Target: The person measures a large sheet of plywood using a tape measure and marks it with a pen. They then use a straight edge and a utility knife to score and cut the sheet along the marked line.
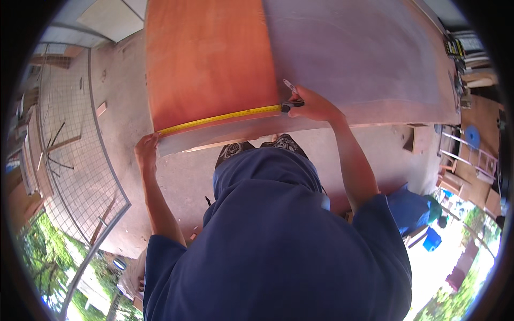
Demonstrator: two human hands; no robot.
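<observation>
Tape stretched between two hands, easily skewed

Watching the head view from my distant seat, I find the left hand (146, 151) with its fingers bunched on the free end of the yellow tape (225, 116), at the corner of the orange sheet (209, 59). The end itself is too small for me to tell whether it sits flush there. The tape runs rightward from those fingers along the sheet's near edge to the right hand (317, 107), whose fingers close around the black case (292, 106); a pen (289, 85) sticks out beyond them. Just past the right fingers, the grey surface (353, 59) meets the orange sheet.

My worry, as I judge it: if the left fingers slip, the end could leave the corner and falsify the reading. If the right wrist twists, the tape may run slantwise. The pen, sharing that grip, could loosen the hold on the case.
</observation>
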